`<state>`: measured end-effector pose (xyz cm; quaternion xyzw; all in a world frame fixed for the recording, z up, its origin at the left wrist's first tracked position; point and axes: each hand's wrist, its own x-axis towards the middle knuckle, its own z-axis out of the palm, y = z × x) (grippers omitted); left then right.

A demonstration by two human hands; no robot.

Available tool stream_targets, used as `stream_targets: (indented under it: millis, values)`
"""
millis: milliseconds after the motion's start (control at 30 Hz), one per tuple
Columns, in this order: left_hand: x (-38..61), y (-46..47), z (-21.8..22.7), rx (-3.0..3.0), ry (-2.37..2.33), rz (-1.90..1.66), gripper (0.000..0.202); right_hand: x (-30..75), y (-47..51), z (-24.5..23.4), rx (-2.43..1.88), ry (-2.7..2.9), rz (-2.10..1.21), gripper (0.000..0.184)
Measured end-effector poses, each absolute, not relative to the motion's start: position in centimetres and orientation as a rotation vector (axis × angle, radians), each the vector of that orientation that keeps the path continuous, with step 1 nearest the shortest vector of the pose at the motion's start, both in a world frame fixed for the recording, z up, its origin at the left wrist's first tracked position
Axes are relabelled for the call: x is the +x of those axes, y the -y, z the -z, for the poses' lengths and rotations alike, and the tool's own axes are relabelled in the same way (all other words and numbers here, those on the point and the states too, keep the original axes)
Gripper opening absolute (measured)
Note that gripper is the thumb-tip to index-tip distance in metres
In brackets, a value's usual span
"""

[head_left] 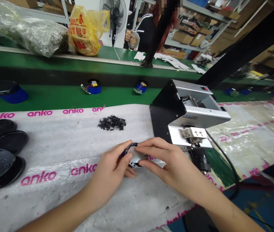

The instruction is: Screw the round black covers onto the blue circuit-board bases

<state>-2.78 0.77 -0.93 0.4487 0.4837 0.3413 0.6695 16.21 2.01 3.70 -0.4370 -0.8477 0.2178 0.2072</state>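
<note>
Between my hands is a round housing (pixel 135 157) with a dark rim and a pale, silvery inside, held above the white wrapped work surface. My left hand (pixel 116 159) grips its left side, the thumb lying over the rim. On the right, the fingers of my right hand (pixel 162 154) rest on the rim and hold it too. Part of the housing is hidden behind my fingers. Just beyond my hands lies a heap of small black parts (pixel 112 123). A silver and black machine (pixel 190 112) stands close to my right hand.
Several black round discs (pixel 0 164) are stacked at the left. On the green belt (pixel 61 96) stand blue cylinders with wires (pixel 94 87) and a dark-topped blue cylinder (pixel 9 91). A yellow bag (pixel 86 30) sits behind. Another person (pixel 146 29) holds a tape roll across the line.
</note>
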Motion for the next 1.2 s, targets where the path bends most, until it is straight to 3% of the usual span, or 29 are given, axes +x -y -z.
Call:
stream_targets:
  millis: [567, 867, 1000, 1200]
  values:
    - [-2.3, -0.3, 0.7, 1.138, -1.184, -0.803, 0.039, 15.8, -1.8, -3.5, -1.205, 2.373, -0.528, 0.025]
    - [-1.8, -1.4, -0.4, 0.830, -1.024, -0.711, 0.029, 15.4, -1.8, -4.3, -1.333, 2.363, -0.561, 0.036]
    - [-1.8, -1.9, -0.4, 0.818, -0.987, -0.665, 0.031, 15.9, -2.1, -3.9, -1.305, 2.442, -0.484, 0.030]
    - [-1.8, -1.3, 0.8, 0.899, -0.861, -0.822, 0.026, 12.7, -3.0, -8.1, -1.060, 2.684, -0.338, 0.021]
